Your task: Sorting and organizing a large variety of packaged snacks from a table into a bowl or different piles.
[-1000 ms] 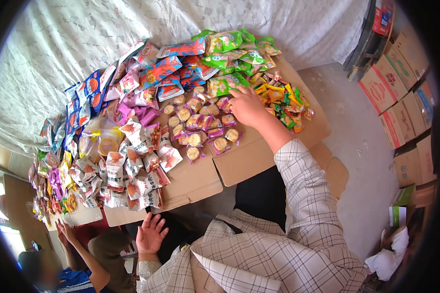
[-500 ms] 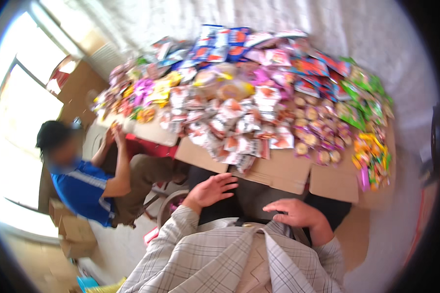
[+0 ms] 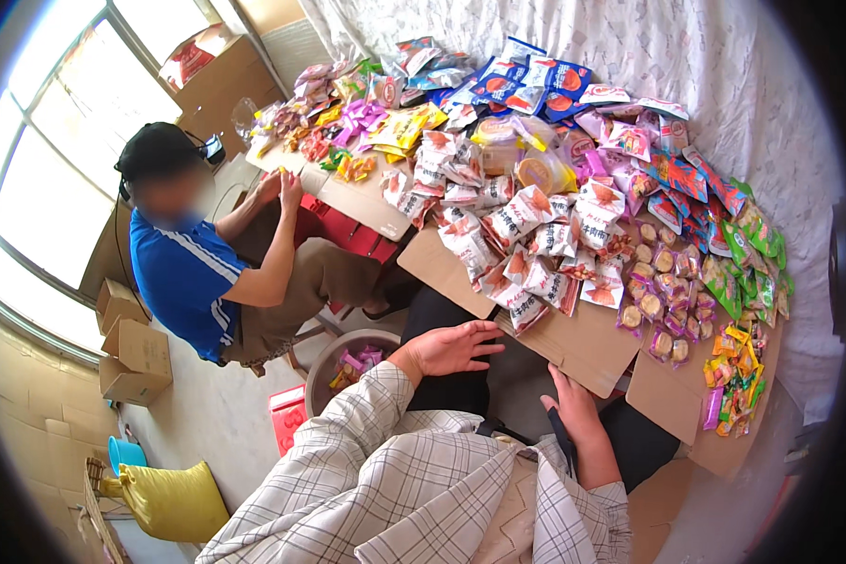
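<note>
My left hand (image 3: 454, 349) is held palm inward over my lap, its fingers stretched out and nothing in it. My right hand (image 3: 575, 414) is also empty, fingers extended beside the front edge of the cardboard sheet (image 3: 573, 343); whether it touches the edge I cannot tell. Just beyond the cardboard's front edge lies a heap of white snack packets (image 3: 526, 216) with reddish-brown pictures. To their right are round biscuits in clear wrappers (image 3: 665, 282), and nearer the right corner small yellow and orange candies (image 3: 738, 362).
Blue bags (image 3: 564, 80), red-and-blue packets (image 3: 677, 176) and green packets (image 3: 744, 244) pile behind. A co-worker in a blue shirt (image 3: 183, 273) sits at the left. A bucket with wrapped pieces (image 3: 324, 362) stands by my left arm, near a red box (image 3: 287, 414) and yellow sack (image 3: 174, 503).
The view has swung left, so the table and co-worker appear shifted right. My right hand has turned more upright and moved close to the cardboard edge. Both hands stay empty.
</note>
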The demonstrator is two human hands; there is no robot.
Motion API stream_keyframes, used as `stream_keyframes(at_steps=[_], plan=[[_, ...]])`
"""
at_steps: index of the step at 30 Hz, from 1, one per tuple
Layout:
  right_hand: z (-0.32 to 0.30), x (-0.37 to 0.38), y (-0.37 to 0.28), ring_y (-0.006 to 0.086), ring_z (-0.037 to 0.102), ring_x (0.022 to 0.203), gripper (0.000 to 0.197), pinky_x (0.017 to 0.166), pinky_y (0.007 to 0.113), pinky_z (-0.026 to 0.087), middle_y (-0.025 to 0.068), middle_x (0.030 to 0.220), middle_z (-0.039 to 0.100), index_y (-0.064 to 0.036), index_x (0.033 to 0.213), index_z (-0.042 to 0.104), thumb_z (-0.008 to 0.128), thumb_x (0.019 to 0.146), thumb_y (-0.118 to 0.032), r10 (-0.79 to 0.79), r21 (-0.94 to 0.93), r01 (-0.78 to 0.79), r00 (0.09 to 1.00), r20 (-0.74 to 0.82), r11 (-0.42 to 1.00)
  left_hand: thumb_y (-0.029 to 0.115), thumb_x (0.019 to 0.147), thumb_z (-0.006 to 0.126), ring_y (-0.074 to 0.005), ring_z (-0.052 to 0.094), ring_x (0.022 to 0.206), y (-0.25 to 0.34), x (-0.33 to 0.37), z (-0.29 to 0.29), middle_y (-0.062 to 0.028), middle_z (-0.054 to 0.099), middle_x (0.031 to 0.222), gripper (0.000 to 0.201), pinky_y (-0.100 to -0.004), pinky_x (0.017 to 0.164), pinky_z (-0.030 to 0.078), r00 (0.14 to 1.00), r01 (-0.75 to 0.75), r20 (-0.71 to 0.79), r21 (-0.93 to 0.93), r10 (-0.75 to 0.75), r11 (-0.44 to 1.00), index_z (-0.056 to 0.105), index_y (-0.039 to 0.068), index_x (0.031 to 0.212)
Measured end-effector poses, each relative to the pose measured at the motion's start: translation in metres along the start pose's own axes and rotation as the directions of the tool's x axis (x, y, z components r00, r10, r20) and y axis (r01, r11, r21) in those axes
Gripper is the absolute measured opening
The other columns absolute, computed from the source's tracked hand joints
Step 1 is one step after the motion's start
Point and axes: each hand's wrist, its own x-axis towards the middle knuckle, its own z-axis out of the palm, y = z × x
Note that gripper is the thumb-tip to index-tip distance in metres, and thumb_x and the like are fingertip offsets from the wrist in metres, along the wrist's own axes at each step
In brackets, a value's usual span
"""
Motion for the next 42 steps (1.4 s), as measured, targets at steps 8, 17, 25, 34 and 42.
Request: stream_keyframes(at_steps=[8,17,25,34,42], plan=[[0.007,0.001,0.006,0.0417,0.047,0.131,0.065,0.111,0.048,0.036,0.0225,0.138,0.053,-0.0056,0.142,0.05,0.075,0.083,-0.017,-0.013,0.037,0.016,0.996,-0.085,0.999,0.045,0.099,0.057,-0.0291,0.032,0.146,0.002,0.005,-0.004,-0.0111,0.03,0.161,0.06,-0.0478,0.113,0.034,0.995,0.036,0.097,0.003,-0.036,0.999,0.039,0.017,0.149],[0.004,0.005,-0.001,0.0415,0.048,0.13,0.065,0.111,0.048,0.036,0.022,0.138,0.054,-0.006,0.142,0.051,0.075,0.082,-0.017,-0.011,-0.001,0.011,0.997,-0.082,1.0,0.046,0.1,0.054,-0.0327,0.029,0.148,0.006,0.003,0.0,-0.012,0.025,0.163,0.057,-0.0509,0.113,0.034,0.997,0.019,0.082,-0.062,-0.014,0.998,0.037,0.027,0.151],[0.009,0.008,0.001,0.0425,0.049,0.128,0.058,0.11,0.049,0.038,0.0244,0.135,0.054,-0.004,0.135,0.056,0.075,0.081,-0.015,0.032,-0.008,-0.032,0.999,0.006,0.999,0.047,0.1,0.053,-0.0342,0.032,0.147,0.006,0.004,-0.004,-0.0137,0.026,0.162,0.055,-0.0506,0.111,0.036,0.991,0.002,0.134,-0.117,0.014,0.993,0.041,0.024,0.149],[0.016,0.01,0.01,0.0385,0.053,0.128,0.057,0.109,0.044,0.041,0.0203,0.137,0.056,-0.0034,0.135,0.056,0.072,0.082,-0.014,0.031,0.018,-0.032,0.997,0.066,0.999,0.047,0.1,0.055,-0.0352,0.031,0.147,0.006,0.003,-0.011,-0.0167,0.025,0.162,0.046,-0.0508,0.111,0.037,0.984,-0.013,0.176,-0.151,0.039,0.988,0.049,0.027,0.141],[0.022,0.011,0.014,0.0386,0.057,0.121,0.051,0.103,0.043,0.046,0.0208,0.132,0.059,-0.0014,0.131,0.057,0.072,0.083,-0.014,0.043,0.008,-0.045,0.988,0.148,0.999,0.048,0.1,0.055,-0.0355,0.032,0.146,0.009,0.001,-0.012,-0.02,0.03,0.158,0.042,-0.0486,0.111,0.037,0.979,0.009,0.204,-0.17,0.026,0.985,0.049,0.028,0.136]])
